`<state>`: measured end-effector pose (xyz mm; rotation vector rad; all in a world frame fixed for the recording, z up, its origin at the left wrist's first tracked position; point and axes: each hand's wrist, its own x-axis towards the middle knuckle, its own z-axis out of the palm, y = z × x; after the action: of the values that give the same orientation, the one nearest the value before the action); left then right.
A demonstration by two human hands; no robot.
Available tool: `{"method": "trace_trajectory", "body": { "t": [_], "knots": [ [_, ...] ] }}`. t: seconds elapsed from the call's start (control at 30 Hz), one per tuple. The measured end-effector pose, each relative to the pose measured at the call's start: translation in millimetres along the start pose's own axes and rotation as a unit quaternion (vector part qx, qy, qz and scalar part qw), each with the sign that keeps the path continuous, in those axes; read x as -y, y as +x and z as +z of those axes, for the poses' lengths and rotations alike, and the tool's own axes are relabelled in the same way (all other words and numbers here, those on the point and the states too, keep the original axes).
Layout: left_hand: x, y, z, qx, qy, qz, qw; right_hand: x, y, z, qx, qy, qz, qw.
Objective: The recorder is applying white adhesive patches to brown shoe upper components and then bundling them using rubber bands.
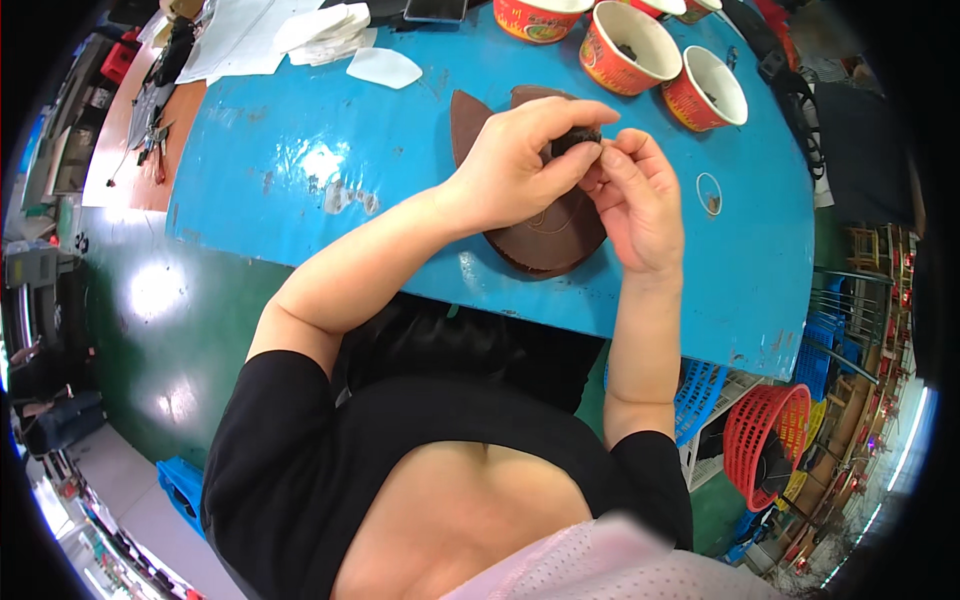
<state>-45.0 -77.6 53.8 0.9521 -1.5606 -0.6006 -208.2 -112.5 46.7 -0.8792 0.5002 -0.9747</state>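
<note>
My left hand (505,165) is closed round a small dark, nearly black piece (577,141), held between thumb and fingers; its kind cannot be made out. From the right, my right hand (640,205) meets it with thumb and fingertips pinched together, touching or almost touching the dark piece. Whatever lies in that pinch is too small to tell. Beneath both hands, brown leather-like pieces (548,245) with curved edges lie on the blue tabletop (400,225). My left hand and wrist hide part of them.
Red and yellow paper tubs (630,50) stand at the far right, two with dark bits inside. White cut pieces (385,68) and a phone-like device (435,10) lie at the far side. A thin ring (709,194) rests to the right. Below the table's right edge sits a red basket (745,450).
</note>
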Motion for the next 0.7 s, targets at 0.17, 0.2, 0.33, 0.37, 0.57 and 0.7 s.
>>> {"method": "trace_trajectory", "body": {
  "t": [0.17, 0.2, 0.33, 0.37, 0.57, 0.7],
  "knots": [
    [11, -4, -3, 0.009, -0.048, -0.01, 0.999, 1, -2, -4, 0.004, 0.014, 0.026, 1.0],
    [13, -3, -7, 0.015, 0.019, -0.008, 1.0, 2, -1, -7, 0.02, 0.039, 0.027, 0.999],
    [23, 2, -19, -0.015, 0.033, -0.066, 0.997, 7, 2, -23, -0.049, -0.101, -0.087, 0.99],
    [24, 5, -25, -0.012, 0.079, -0.03, 0.996, 9, 5, -23, -0.121, -0.251, -0.15, 0.948],
    [13, 17, -32, 0.016, 0.2, -0.012, 0.98, 19, 10, -35, -0.181, -0.388, -0.152, 0.891],
    [15, 8, -43, 0.073, 0.204, -0.033, 0.976, 5, 9, -24, -0.108, -0.346, -0.261, 0.895]
  ]
}}
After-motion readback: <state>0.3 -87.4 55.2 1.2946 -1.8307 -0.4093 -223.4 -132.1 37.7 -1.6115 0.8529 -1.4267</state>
